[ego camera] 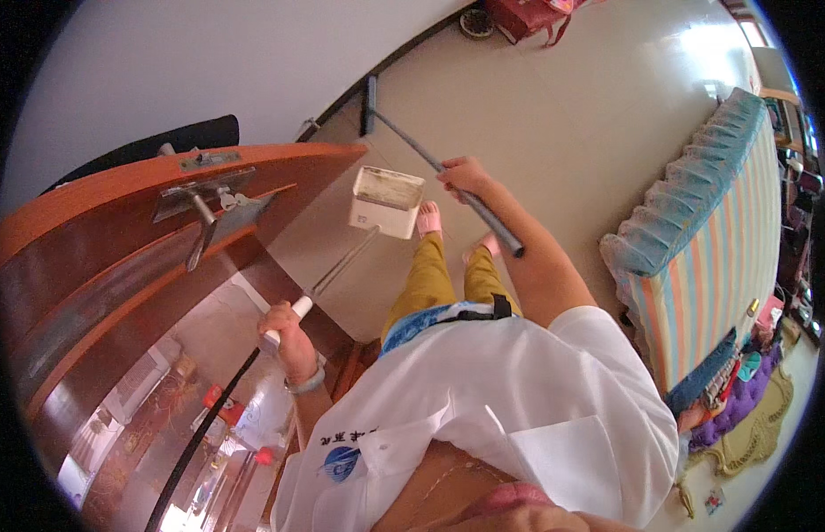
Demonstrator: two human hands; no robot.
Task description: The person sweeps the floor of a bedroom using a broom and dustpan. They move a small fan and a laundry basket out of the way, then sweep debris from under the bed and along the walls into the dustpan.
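My right hand is closed around the grey handle of a broom. The broom's narrow head rests on the tiled floor beside the dark skirting at the foot of the white wall. In my left hand is the white grip of a long-handled dustpan. Its pale pan is in front of my feet, near the edge of the wooden door, with dark dirt marks inside. The broom head and the dustpan are apart.
At the left stands a wooden door with a metal handle and keys. A bed with striped bedding is at the right. A red bag and a round basket are by the wall ahead.
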